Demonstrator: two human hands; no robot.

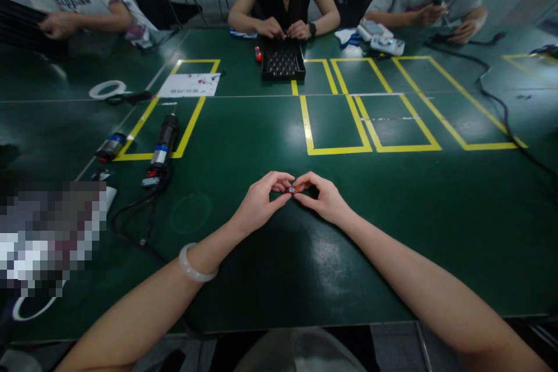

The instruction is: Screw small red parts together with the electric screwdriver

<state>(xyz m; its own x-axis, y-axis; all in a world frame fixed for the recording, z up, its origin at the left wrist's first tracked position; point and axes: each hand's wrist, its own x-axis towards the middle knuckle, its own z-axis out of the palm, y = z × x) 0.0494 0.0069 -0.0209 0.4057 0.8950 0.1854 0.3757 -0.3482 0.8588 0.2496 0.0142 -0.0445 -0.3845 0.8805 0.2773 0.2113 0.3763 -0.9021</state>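
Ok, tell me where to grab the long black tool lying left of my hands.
Probably grip the long black tool around its black barrel, from above, across its width: it lies flat on the table, pointing away, with the cable trailing off its near end.

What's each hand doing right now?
Left hand: closed, pinching the small red part.
Right hand: closed, pinching the same part.

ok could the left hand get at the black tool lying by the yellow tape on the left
Probably yes: only bare green table lies between the left hand and the black tool. But it and the right hand pinch a small red part.
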